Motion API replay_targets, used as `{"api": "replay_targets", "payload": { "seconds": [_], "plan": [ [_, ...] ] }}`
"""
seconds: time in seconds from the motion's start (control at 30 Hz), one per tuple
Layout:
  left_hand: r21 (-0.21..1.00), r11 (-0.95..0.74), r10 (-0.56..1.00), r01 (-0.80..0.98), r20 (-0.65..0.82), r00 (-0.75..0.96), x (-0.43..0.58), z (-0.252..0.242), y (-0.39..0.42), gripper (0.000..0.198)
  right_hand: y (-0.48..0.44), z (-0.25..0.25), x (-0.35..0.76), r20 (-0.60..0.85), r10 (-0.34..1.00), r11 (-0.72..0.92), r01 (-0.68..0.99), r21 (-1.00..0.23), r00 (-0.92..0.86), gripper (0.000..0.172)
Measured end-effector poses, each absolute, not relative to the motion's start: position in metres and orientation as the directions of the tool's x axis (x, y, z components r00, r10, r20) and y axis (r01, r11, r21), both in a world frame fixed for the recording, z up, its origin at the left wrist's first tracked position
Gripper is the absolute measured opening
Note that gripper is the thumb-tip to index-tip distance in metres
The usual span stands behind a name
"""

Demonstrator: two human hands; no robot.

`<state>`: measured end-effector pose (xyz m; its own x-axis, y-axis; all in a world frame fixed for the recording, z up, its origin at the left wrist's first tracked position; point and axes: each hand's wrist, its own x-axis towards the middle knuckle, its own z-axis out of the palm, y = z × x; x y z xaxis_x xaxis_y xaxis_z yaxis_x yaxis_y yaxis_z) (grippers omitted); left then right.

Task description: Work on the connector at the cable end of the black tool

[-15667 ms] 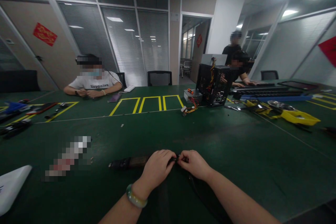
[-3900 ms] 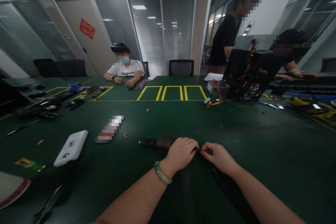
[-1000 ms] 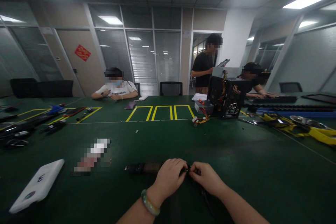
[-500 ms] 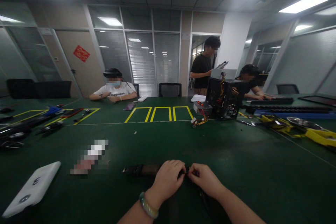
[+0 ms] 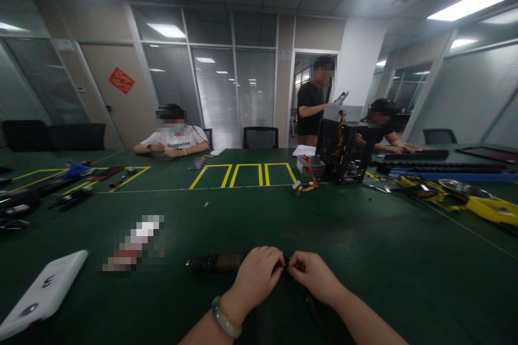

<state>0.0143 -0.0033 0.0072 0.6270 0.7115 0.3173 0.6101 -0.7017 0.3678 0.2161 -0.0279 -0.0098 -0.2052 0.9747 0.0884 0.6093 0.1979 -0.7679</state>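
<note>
A dark, rod-like object with a brownish middle part (image 5: 224,263) lies across the green table in front of me. It has a small shiny tip at its left end. My left hand (image 5: 261,269), with a jade-coloured bangle on the wrist, is closed around its right portion. Close beside it, the pinched fingers of my right hand (image 5: 309,269) meet the end of the same object. Whatever small part sits between the fingertips is too dark to make out. Below my right hand, a dark strap or cord (image 5: 311,302) runs toward me.
A white case-like object (image 5: 44,291) lies at the near left, with a blurred-out item beyond it. An open computer case (image 5: 346,151) and a power supply with wires (image 5: 309,166) stand farther back. Yellow parts (image 5: 481,202) lie right. Several people are across the table.
The view has shifted slightly, so the scene sits a little farther left. Both hands keep almost the same place and grip on the dark object.
</note>
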Motion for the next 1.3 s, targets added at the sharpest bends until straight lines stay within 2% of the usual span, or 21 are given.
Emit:
{"api": "replay_targets", "payload": {
  "seconds": [1.3],
  "plan": [
    [0.346,-0.714,0.699,0.608,0.305,0.647,0.0138,0.0110,-0.0040,0.014,-0.0283,-0.0055,0.2156,0.064,0.972,0.191,0.612,-0.768,-0.224,0.010]
  ]
}}
